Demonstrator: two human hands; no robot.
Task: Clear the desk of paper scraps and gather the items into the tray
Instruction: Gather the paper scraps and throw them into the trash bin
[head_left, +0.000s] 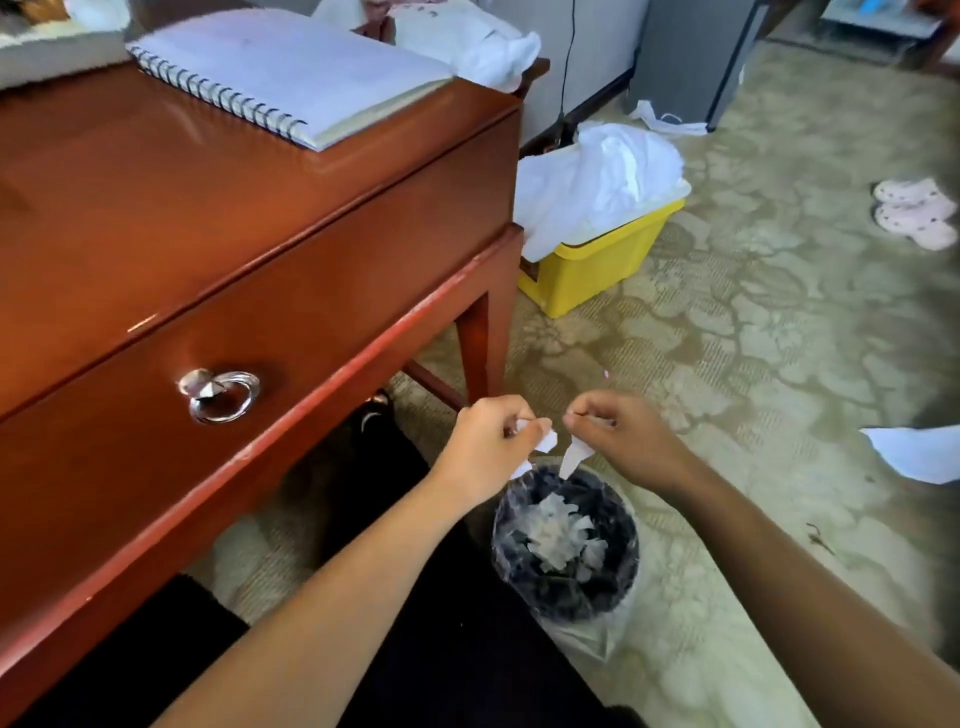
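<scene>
Head view down past the right front corner of a red-brown wooden desk (156, 234) onto patterned carpet (779, 338). On the floor near the desk leg, one small round wastebasket (626, 525) lined with clear plastic, holding a heap of torn white paper scraps (563, 535). Directly above its far rim, two hands, close together but not touching. Curled left hand (493, 441) pinching a white crumpled scrap (546, 440) between thumb and fingertips. Likewise curled right hand (618, 436) pinching the top end of a narrow paper strip (574, 457), long axis near vertical, lower end pointing down and slightly left at the basket's rim. Farther back, off the desk's right side, one yellow bin (597, 270) stuffed with white plastic sheeting (597, 182) spilling over its edge. On the desktop by the far right corner, one spiral notebook (291, 67), binding along its left edge. One silver ring pull (218, 395) on the drawer front. On the carpet at right: one loose white sheet (919, 452) and two pink slippers (914, 210) side by side.
</scene>
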